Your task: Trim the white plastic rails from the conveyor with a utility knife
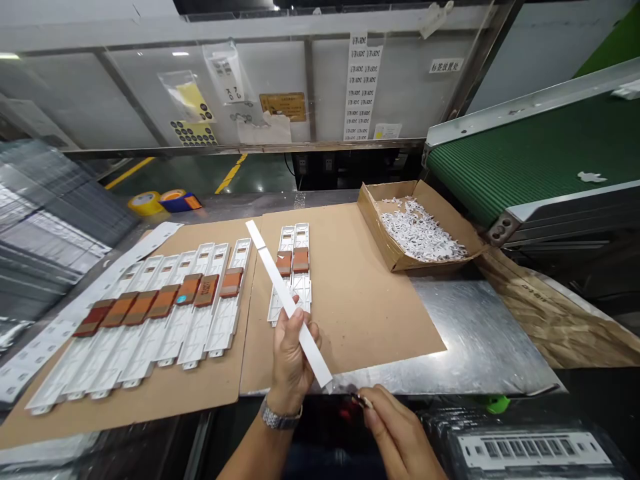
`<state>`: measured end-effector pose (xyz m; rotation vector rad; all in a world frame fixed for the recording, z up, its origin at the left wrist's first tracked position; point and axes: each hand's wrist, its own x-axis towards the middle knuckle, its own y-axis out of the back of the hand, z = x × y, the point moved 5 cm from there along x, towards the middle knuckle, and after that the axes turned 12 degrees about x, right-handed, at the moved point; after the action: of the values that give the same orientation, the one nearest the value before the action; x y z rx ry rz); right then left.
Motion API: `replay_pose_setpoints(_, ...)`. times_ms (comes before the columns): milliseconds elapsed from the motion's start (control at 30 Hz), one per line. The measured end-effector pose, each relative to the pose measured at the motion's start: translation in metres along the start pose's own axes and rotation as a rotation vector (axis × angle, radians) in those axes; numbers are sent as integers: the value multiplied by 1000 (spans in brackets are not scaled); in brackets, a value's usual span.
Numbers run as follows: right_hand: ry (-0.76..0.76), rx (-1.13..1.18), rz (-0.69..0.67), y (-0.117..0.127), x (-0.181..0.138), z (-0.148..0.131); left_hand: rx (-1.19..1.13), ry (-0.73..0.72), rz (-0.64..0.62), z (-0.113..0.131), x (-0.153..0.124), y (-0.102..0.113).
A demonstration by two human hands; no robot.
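My left hand [291, 360] is closed around a long white strip [280, 287], holding it slanted above the cardboard sheet [360, 293]. The strip's far end points up-left; its near end reaches my right hand [395, 427]. My right hand is pinched on something small and dark at the table's front edge, too small to name. Beneath the strip lie two white plastic frames [295, 270] with brown pads. To the left, a row of several more white frames with brown pads [165, 300] lies on a second cardboard sheet [150, 400].
A cardboard box [373, 217] of small white scraps stands at the back right. A green conveyor belt [530, 160] runs on the right. Tape rolls [160, 200] sit at the back left. Stacked grey trays [45, 220] stand at far left. Crumpled brown paper [555, 320] lies right.
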<state>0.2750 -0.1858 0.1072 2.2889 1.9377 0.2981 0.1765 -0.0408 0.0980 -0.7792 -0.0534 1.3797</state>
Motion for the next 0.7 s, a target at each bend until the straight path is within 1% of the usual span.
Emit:
replay_pose_setpoints(100,8,-71,42,-7,4,1,22,11,-12,-1,-2,-3)
replay_pose_setpoints(267,-20,-204,66,-14,8,3,60,5,-16,2,-5,-6)
replay_pose_setpoints(533,-28,-221,82,-13,9,3,105,1,-35,1,-6,-7)
replay_pose_setpoints(700,-67,-208,47,-14,9,7,114,-6,-43,1,-7,-8)
